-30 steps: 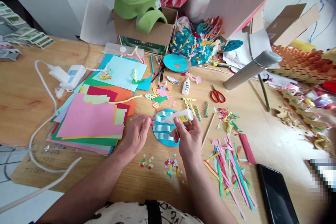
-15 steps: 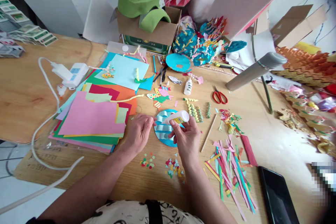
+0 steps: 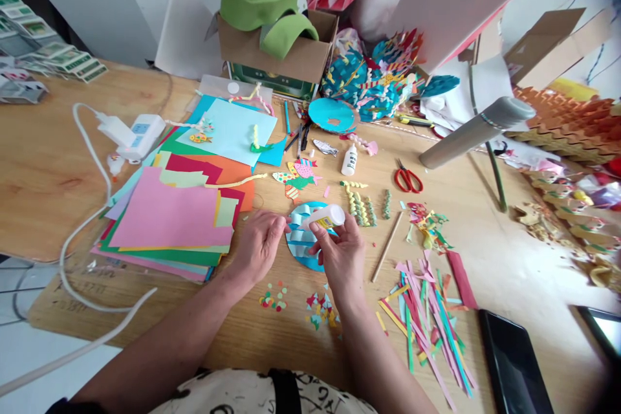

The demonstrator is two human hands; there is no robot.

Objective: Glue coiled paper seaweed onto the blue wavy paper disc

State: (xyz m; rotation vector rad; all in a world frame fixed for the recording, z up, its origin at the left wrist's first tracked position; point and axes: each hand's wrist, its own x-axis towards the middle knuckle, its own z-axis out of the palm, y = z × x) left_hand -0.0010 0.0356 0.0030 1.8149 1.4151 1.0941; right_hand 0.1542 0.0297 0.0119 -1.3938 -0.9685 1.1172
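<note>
My right hand [image 3: 339, 255] grips a small white glue bottle [image 3: 324, 216] with a yellow label, lying sideways with its tip pointing left. The tip meets the fingertips of my left hand [image 3: 259, 244], which are pinched together on something too small to make out. Both hands hover over a blue paper disc [image 3: 305, 242] with wavy light-blue strips, lying flat on the wooden table [image 3: 43, 174].
A stack of coloured paper sheets [image 3: 169, 220] lies left of my hands. Paper confetti [image 3: 295, 301] sits near the front edge. Coloured strips [image 3: 429, 317], a wooden stick [image 3: 387, 246], red scissors [image 3: 407, 179], a second glue bottle [image 3: 349, 160], a dark tablet [image 3: 512, 365] and a cardboard box [image 3: 276, 52] surround the work.
The glue bottle and my right hand have shifted slightly left toward my left fingertips. The view has drifted a little; the hands otherwise stay over the blue disc.
</note>
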